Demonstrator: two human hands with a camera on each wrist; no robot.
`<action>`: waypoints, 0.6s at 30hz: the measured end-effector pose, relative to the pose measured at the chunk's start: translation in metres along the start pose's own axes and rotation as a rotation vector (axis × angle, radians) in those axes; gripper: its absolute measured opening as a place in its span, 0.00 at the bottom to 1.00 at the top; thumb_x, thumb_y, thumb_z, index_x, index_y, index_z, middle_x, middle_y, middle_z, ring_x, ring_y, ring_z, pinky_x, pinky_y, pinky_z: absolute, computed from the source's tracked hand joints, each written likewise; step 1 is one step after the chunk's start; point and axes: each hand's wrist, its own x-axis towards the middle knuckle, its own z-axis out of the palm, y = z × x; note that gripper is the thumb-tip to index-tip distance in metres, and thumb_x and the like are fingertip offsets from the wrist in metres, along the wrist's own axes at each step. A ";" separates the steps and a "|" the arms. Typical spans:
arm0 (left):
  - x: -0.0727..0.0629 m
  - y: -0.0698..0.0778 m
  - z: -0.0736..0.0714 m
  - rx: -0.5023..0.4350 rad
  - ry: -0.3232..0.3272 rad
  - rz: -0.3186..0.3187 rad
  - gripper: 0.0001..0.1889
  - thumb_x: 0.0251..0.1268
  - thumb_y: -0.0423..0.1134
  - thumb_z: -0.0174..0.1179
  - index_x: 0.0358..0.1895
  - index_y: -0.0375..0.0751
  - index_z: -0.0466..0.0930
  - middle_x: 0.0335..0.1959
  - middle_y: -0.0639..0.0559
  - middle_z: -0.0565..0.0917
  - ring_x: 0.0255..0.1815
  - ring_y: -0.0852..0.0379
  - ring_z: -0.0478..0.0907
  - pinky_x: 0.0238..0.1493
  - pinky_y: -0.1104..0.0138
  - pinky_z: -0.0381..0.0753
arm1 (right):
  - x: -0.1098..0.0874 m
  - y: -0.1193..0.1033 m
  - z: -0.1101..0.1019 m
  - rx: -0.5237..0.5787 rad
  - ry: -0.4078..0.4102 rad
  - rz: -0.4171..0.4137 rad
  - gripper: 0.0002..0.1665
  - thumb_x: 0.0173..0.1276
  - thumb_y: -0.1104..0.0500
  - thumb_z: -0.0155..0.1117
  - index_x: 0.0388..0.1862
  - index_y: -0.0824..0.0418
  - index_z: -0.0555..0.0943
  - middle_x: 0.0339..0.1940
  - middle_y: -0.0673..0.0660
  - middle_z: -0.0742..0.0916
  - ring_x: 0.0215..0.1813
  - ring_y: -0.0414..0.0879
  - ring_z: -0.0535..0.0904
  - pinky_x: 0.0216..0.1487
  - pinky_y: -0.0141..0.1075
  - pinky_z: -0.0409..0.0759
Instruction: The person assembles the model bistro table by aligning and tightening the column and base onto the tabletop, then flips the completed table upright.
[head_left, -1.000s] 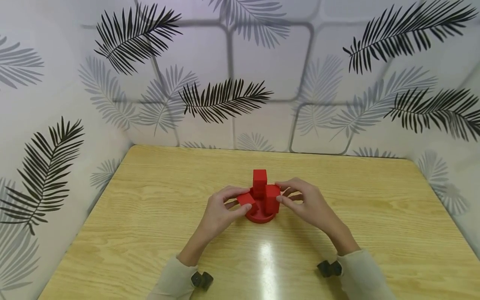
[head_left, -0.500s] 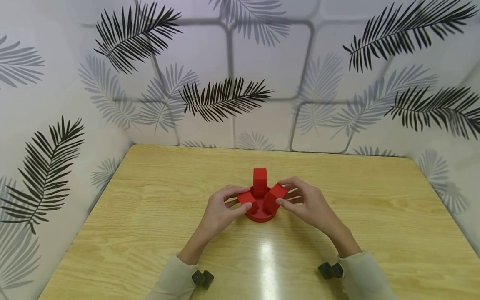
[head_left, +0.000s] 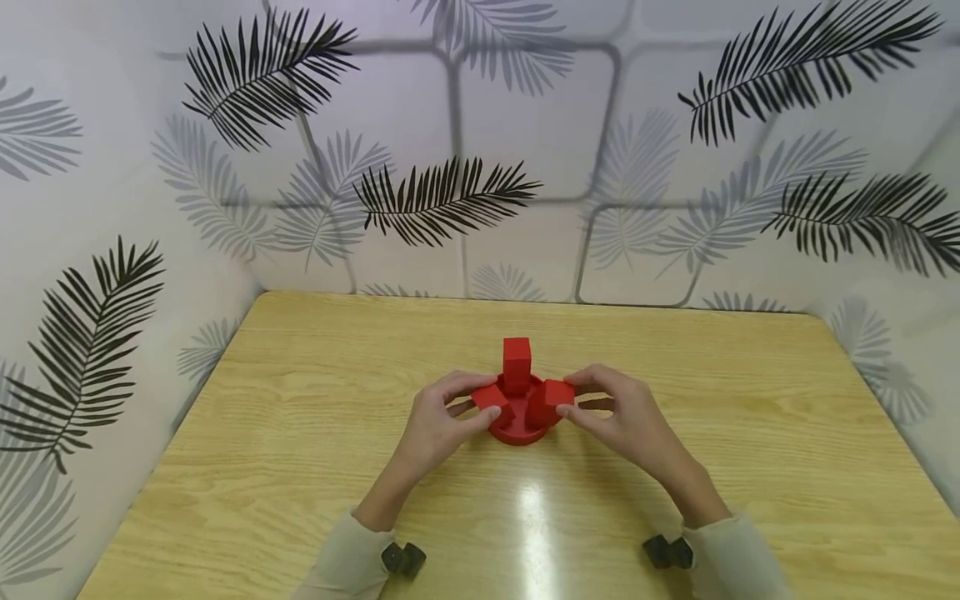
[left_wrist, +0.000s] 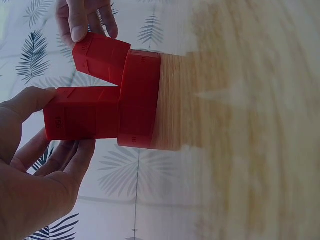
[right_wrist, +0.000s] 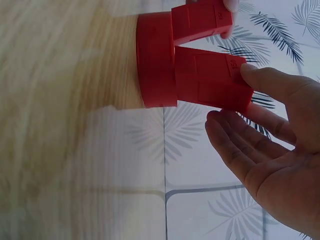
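A round red base with a low rim [head_left: 519,439] rests on the table, and three red rectangular blocks stand in it. My left hand [head_left: 441,417] pinches the top of the left block [head_left: 490,397] between thumb and fingers. On the other side, my right hand [head_left: 626,417] pinches the right block [head_left: 546,405], which leans outward to the right. The rear block [head_left: 517,358] stands upright, untouched. Small raised markings show on the left block [left_wrist: 82,112] in the left wrist view and on the right block [right_wrist: 212,77] in the right wrist view. The blocks' lower ends are partly hidden.
The wood-grain table [head_left: 315,375] spreads around the base, with light glare in front. Pale leaf-patterned walls [head_left: 420,108] rise behind and at the sides. Each sleeve has a small dark device, one on the left [head_left: 403,559] and one on the right [head_left: 667,552].
The right block, upright a second ago, has turned and tipped outward to the right in my right hand, which has shifted slightly right. My left hand and the left block stay nearly still.
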 end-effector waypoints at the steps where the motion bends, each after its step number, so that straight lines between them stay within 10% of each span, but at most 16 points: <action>1: 0.000 0.001 0.000 0.002 0.000 0.001 0.21 0.62 0.31 0.72 0.59 0.33 0.84 0.56 0.45 0.84 0.60 0.46 0.80 0.60 0.54 0.82 | 0.000 0.000 0.001 -0.003 0.007 -0.001 0.20 0.63 0.60 0.79 0.51 0.61 0.83 0.48 0.56 0.89 0.47 0.51 0.88 0.47 0.43 0.88; 18: 0.001 0.001 0.000 0.004 0.004 -0.010 0.21 0.62 0.31 0.73 0.59 0.33 0.85 0.55 0.46 0.84 0.60 0.48 0.80 0.60 0.55 0.82 | -0.002 -0.006 0.013 -0.055 0.093 -0.015 0.17 0.60 0.63 0.80 0.44 0.61 0.82 0.42 0.54 0.90 0.41 0.48 0.87 0.43 0.44 0.89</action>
